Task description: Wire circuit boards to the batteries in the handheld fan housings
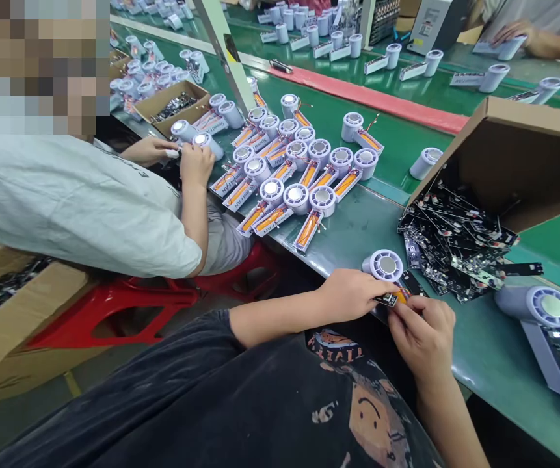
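At the bench's near edge lies a lilac fan unit (386, 265), its round motor end up and its orange-filled handle toward me. My left hand (350, 296) reaches in from the left, fingers closed on a small black circuit board (387, 299) beside the handle. My right hand (423, 331) is at the handle's near end, fingers pinched on the fan unit's orange part (401, 296). Another dark board (412, 283) lies just behind the fingers. Exact fingertip contacts are partly hidden.
Many lilac fans (295, 195) with orange handles stand left of centre. A cardboard box (518, 162) spills black circuit boards (455, 240) at right. More fans (550, 305) lie at the right edge. A co-worker (84, 195) sits at left, hands on a fan.
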Tool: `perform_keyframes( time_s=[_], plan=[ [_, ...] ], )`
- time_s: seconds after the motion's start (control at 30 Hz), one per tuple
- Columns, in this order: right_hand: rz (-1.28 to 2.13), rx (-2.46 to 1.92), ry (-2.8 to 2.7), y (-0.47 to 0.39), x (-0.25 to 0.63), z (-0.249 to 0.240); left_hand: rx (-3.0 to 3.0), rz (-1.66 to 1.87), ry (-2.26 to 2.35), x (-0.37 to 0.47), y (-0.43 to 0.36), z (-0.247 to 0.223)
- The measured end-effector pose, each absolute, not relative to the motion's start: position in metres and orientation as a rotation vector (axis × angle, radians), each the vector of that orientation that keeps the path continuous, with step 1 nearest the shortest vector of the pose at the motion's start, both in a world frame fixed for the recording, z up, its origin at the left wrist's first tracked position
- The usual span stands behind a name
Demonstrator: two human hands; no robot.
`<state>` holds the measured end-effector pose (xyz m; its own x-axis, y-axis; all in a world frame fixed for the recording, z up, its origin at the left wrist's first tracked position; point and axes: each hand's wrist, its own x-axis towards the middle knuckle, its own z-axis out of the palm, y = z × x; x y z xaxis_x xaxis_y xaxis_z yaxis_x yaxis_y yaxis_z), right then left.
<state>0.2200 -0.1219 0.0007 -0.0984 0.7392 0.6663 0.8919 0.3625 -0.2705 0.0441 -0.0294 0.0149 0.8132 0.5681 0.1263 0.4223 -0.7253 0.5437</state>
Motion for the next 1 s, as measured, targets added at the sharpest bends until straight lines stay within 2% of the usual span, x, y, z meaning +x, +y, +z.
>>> perform_keyframes(
  time_s=[0.27, 0.47, 0.6, 0.77, 1.0],
  plan=[
    [-0.150, -1.540, -1.703, -0.122, 0.222, -0.002, 2.391, 0.697, 0.631, 0.039, -0.027, -0.010],
    [-0.330, -1.624, -1.833, -0.120, 0.207, 0.014, 1.789, 0.716, 0.753, 0.041, -0.029, 0.005],
    [-0.285, -1.727, -1.888, -0.115, 0.194, 0.028, 1.395, 0.674, 0.801, 0.043, -0.030, 0.010],
    [-0.236, -1.767, -1.922, -0.107, 0.190, 0.034, 1.571, 0.632, 0.883, 0.038, -0.027, 0.017],
    [-0.166, -1.533, -1.940, -0.102, 0.190, 0.024, 1.668, 0.482, 0.864, 0.025, -0.020, 0.020]
  ],
)
